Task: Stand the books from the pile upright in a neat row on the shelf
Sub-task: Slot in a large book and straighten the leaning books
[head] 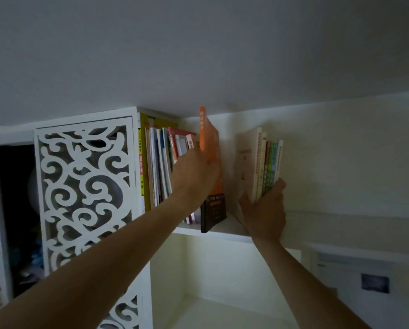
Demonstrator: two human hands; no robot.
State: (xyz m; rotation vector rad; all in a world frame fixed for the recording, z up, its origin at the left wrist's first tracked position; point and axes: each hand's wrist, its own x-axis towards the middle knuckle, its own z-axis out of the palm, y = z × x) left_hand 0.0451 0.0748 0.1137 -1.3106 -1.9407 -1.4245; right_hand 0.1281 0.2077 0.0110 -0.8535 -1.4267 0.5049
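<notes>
Several books point(162, 162) already stand in a row at the shelf's point(222, 230) left end, where the left hand point(196, 174) presses a tall orange book point(210, 167) upright against them; the right hand point(265, 207) is clamped round a small batch of books point(268, 167) held up at the right, not yet shelved. By my reckoning the task is well along; the pile is out of view. The white shelf sits high under the ceiling point(198, 55), with a fretwork cabinet door point(84, 191) on the left.
</notes>
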